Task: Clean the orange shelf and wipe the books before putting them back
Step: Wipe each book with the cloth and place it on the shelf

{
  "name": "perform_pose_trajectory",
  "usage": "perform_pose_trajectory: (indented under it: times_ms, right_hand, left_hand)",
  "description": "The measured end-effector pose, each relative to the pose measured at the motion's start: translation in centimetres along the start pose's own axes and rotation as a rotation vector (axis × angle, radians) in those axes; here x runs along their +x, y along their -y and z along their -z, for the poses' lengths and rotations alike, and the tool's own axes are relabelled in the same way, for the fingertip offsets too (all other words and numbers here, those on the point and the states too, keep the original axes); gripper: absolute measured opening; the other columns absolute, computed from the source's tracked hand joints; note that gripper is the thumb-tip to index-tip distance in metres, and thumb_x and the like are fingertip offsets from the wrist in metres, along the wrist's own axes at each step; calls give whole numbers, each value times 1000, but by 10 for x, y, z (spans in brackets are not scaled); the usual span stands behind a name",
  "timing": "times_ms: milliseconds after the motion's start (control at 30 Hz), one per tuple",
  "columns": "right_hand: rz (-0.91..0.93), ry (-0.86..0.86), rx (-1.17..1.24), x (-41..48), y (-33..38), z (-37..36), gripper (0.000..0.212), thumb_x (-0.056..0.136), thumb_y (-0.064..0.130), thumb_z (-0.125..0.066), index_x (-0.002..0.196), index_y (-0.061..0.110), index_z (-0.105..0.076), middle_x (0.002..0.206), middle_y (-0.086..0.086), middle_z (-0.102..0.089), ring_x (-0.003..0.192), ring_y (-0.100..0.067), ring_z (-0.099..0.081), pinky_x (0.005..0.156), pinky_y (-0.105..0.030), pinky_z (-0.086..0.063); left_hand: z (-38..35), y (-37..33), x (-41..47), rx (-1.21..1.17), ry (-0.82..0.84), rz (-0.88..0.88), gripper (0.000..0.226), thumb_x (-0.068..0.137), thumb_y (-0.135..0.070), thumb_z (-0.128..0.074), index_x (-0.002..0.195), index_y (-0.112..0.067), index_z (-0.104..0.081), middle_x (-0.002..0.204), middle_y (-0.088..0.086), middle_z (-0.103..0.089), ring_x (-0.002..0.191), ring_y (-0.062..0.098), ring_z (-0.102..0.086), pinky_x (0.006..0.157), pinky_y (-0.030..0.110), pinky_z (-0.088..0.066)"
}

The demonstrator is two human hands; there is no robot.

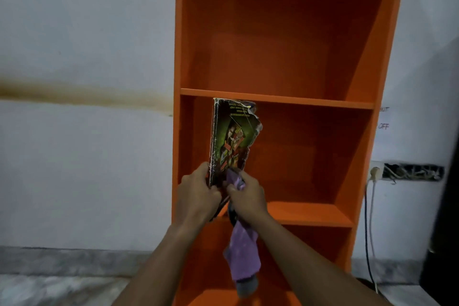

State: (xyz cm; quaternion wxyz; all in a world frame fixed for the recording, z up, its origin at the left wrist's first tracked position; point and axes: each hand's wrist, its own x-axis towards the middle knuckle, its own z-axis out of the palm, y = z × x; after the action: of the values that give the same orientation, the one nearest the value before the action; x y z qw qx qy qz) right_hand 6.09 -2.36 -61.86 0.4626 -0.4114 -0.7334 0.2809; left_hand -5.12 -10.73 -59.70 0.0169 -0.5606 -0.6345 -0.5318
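Currently, my left hand [196,194] clenched round lower spine edge of book [232,136], holding it upright before middle compartment of orange shelf [285,62]. Book cover worn, green-toned, right edge torn. My right hand [246,196] closed on purple cloth [242,253], pressed against book's lower cover; rest of cloth hangs below hand. Shelf boards bare. Wall socket [375,172] to right, cable hanging down.

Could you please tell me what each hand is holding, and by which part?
Left hand grips the book by its lower spine edge; right hand clutches the purple cloth by its upper end.
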Motion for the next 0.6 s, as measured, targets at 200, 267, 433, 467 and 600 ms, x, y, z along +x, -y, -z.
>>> perform_pose_trajectory:
  times_ms: [200, 267, 433, 467, 600]
  right_hand:
    - [-19, 54, 165, 52, -24, -49, 31, 92, 36, -73, 123, 31, -71, 103, 6, -77, 89, -18, -73, 78, -46, -61]
    - [-28, 63, 147, 63, -32, -62, 27, 91, 36, -74, 116, 28, -74, 94, 5, -78, 83, -20, -73, 73, -44, -59]
    - [-72, 41, 63, 79, -56, -91, 38, 86, 45, -75, 63, 19, -61, 55, 5, -55, 49, -15, -45, 53, -35, -36]
    - [-83, 25, 54, 81, -58, -94, 44, 87, 44, -75, 56, 20, -54, 51, 5, -50, 48, -14, -41, 53, -34, -32]
    - [-51, 13, 51, 83, -62, -97, 53, 75, 65, -68, 63, 14, -59, 56, -6, -59, 50, -13, -47, 52, -42, -41]
  left_hand:
    - [-17, 34, 28, 37, -164, 38, 17, 95, -8, -60, 109, -18, -56, 98, -1, -70, 80, 16, -62, 74, 26, -53]
    - [-23, 45, 33, 48, -168, 58, 22, 97, -9, -58, 118, -15, -56, 107, 5, -71, 89, 23, -67, 78, 30, -55]
    - [-36, 68, 42, 91, -205, 144, 25, 99, -13, -56, 124, -13, -57, 108, 13, -71, 95, 32, -68, 81, 37, -54]
    - [-38, 70, 43, 108, -210, 152, 25, 99, -14, -57, 123, -13, -59, 108, 12, -71, 95, 31, -68, 82, 38, -54]
    - [-44, 72, 42, 134, -207, 184, 20, 99, -18, -56, 118, -13, -63, 105, 9, -72, 92, 29, -67, 81, 38, -52]
